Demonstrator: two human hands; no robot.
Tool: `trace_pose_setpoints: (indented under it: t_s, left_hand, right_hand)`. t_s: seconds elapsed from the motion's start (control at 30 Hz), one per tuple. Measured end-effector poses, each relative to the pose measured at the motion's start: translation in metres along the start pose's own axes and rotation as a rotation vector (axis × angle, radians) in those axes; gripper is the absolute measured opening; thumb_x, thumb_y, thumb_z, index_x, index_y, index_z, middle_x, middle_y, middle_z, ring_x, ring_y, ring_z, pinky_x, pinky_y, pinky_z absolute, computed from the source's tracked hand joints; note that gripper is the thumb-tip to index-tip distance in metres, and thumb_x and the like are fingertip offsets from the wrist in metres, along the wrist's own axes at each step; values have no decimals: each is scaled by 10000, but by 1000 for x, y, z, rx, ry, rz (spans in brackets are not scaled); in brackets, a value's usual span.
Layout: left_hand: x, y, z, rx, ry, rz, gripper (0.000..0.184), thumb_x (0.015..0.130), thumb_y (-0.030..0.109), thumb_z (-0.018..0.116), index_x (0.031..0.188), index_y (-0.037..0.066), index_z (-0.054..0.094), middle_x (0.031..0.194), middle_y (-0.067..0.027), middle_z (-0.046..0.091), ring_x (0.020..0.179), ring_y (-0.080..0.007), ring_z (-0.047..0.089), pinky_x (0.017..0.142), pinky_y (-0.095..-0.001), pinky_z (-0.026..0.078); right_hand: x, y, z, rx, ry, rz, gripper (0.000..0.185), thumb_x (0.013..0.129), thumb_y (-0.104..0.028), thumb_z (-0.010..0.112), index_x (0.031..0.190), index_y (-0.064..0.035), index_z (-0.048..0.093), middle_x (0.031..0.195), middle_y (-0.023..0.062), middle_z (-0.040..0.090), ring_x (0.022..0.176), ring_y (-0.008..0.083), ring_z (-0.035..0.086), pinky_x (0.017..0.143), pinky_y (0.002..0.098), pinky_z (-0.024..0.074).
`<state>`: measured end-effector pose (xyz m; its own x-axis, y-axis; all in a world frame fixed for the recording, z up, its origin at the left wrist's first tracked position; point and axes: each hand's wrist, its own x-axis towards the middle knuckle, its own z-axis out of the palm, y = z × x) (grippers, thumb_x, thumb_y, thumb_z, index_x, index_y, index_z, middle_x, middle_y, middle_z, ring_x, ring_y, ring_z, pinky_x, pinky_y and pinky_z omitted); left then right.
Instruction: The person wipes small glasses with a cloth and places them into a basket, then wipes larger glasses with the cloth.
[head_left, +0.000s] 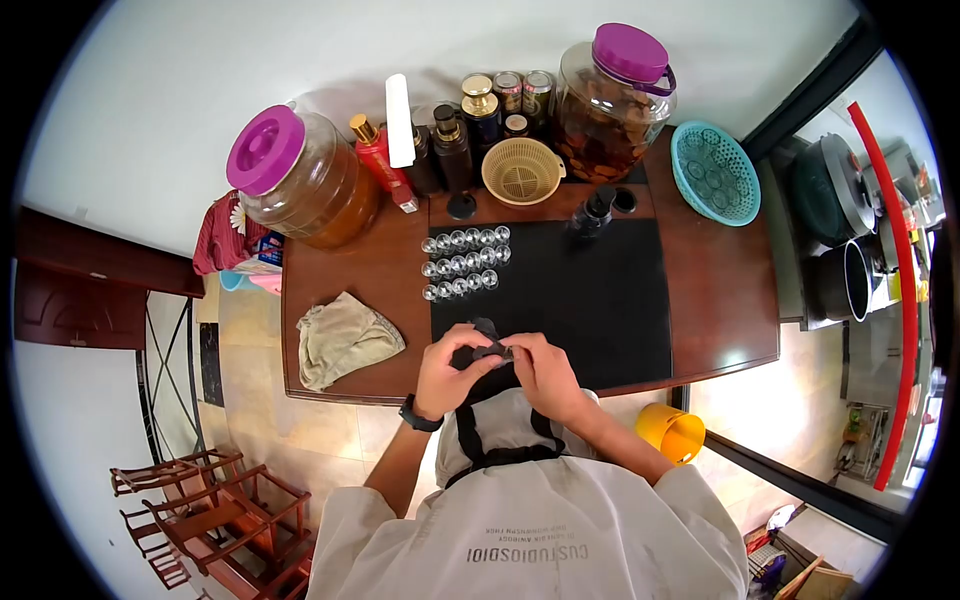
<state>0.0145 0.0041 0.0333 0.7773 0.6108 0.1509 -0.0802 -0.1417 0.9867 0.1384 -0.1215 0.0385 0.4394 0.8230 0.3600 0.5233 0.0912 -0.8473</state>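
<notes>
My left hand, with a black watch on its wrist, pinches a dark grey cloth over the table's front edge. My right hand meets it there, its fingers closed around a small item at the cloth that is too covered to name. Beyond the hands, small clear glass pieces stand in three rows on a black mat. A dark bottle sits at the mat's back edge, with a round black lid beside it.
A crumpled beige towel lies at left on the wooden table. Large purple-lidded jars flank several bottles, cans and a tan basket. A teal basket stands at right. A yellow bucket is on the floor.
</notes>
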Motion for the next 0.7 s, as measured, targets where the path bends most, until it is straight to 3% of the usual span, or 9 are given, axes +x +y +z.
trace_pose_setpoints:
  t_s: [0.07, 0.13, 0.23, 0.33, 0.37, 0.43, 0.47, 0.53, 0.7]
  left_hand:
    - [1, 3, 2, 95, -2, 50, 264, 734, 28, 789, 950, 49, 639, 962, -104, 664, 888, -219, 634, 783, -311, 496]
    - [4, 13, 4, 263, -22, 140, 274, 693, 7, 803, 916, 56, 652, 912, -107, 670, 914, -271, 627, 790, -339, 498]
    - [5, 13, 3, 352, -100, 274, 295, 672, 4, 807, 919, 57, 654, 919, -103, 676, 920, -299, 627, 798, -363, 499]
    - [6, 15, -1, 380, -115, 201, 295, 677, 25, 802, 928, 75, 655, 937, -90, 665, 917, -308, 615, 814, -375, 486]
    - [6, 14, -4, 386, -119, 126, 278, 697, 49, 795, 935, 91, 657, 949, -75, 661, 925, -299, 607, 831, -376, 474]
    - [2, 3, -10, 369, -85, 116, 288, 737, 57, 786, 972, 70, 620, 924, -75, 656, 891, -235, 623, 796, -345, 485]
    - [2, -1, -13, 179, -34, -11, 298, 758, 57, 779, 993, 61, 595, 918, -70, 653, 875, -191, 620, 785, -319, 485]
    - [4, 4, -15, -33, -19, -111, 323, 804, 55, 759, 1037, 42, 535, 906, -50, 645, 827, -89, 595, 767, -250, 478]
    - [1, 5, -3, 33, -54, -28, 331, 795, 67, 772, 1034, 40, 544, 900, -46, 648, 790, -89, 591, 710, -241, 476]
  right_hand:
    - [-5, -1, 5, 174, 45, 173, 163, 953, -49, 512, 1115, -28, 514, 697, 63, 515, 551, 147, 488, 499, 289, 393]
    - [-6, -5, 7, 762, 72, 637, 164, 988, -68, 448, 1148, -44, 480, 663, -9, 425, 525, 73, 361, 486, 251, 348]
    - [0, -10, -6, 1103, 27, 970, 165, 1004, -90, 408, 1160, -54, 449, 668, -40, 370, 518, 52, 300, 488, 224, 324]
    - [-2, -4, -2, 1218, 20, 1039, 138, 997, -76, 418, 1127, -54, 460, 670, -42, 382, 526, 49, 329, 488, 223, 327]
    - [-2, -3, 0, 1217, 18, 1038, 138, 997, -76, 418, 1127, -54, 460, 670, -42, 382, 526, 49, 329, 488, 223, 327]
    - [-1, -3, 3, 517, -26, 479, 143, 949, -105, 547, 1057, -41, 479, 653, -3, 447, 536, 125, 451, 506, 290, 402]
    - [2, -3, 0, 516, -21, 478, 143, 949, -105, 547, 1057, -41, 479, 653, -3, 447, 536, 125, 451, 506, 290, 402]
    - [8, -1, -10, -164, -37, -128, 214, 884, -108, 641, 1000, -29, 479, 634, 64, 501, 557, 235, 531, 537, 353, 445]
    - [-13, 21, -3, -76, -69, 7, 253, 864, -126, 666, 939, -17, 450, 625, 115, 527, 557, 296, 548, 540, 402, 456]
